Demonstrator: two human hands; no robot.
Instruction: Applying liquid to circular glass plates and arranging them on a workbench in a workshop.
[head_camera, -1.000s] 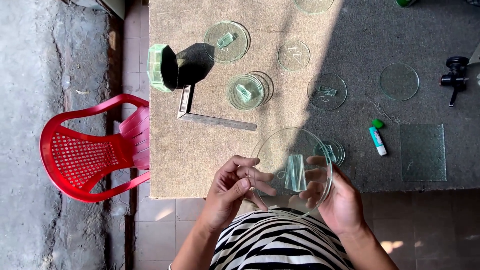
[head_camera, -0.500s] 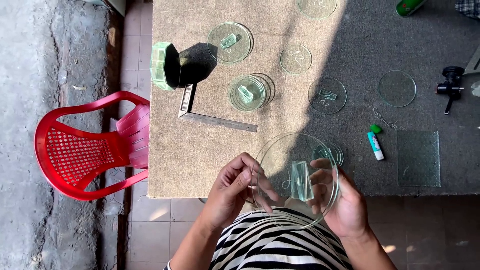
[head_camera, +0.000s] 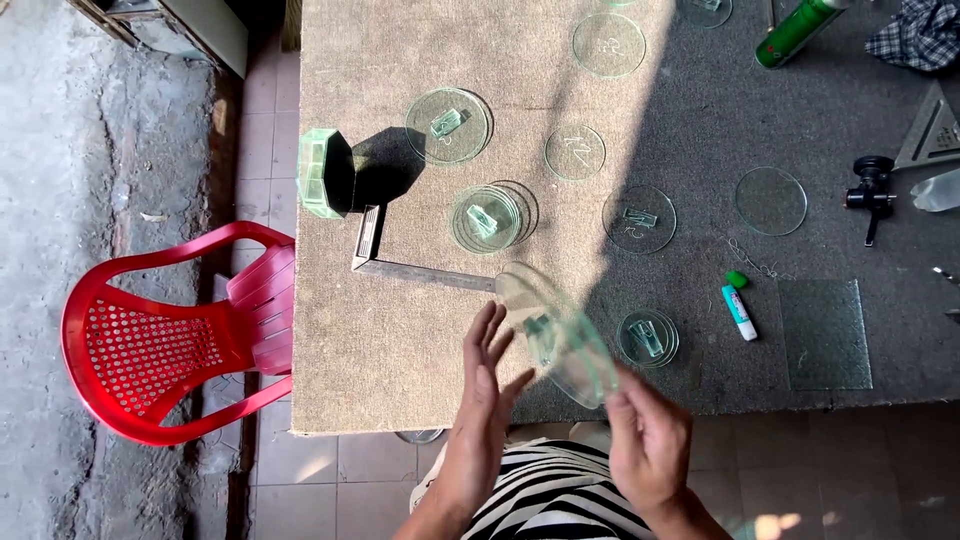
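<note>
Glass disc (head_camera: 556, 335), round and tilted above the table (head_camera: 400, 340): we pinch its lower edge with our right hand (head_camera: 648, 445), left hand (head_camera: 482, 400) open-fingered alongside; steady support needed next.

I have one view only, from the camera on the wearer's head, looking almost straight down. It sits well above the brown felt-covered surface (head_camera: 420, 330), whose near edge crosses low in frame. The red plastic chair (head_camera: 170, 340) and tiled floor (head_camera: 300, 480) fill the left; the wearer's striped shirt (head_camera: 560, 505) marks the bottom edge.
</note>
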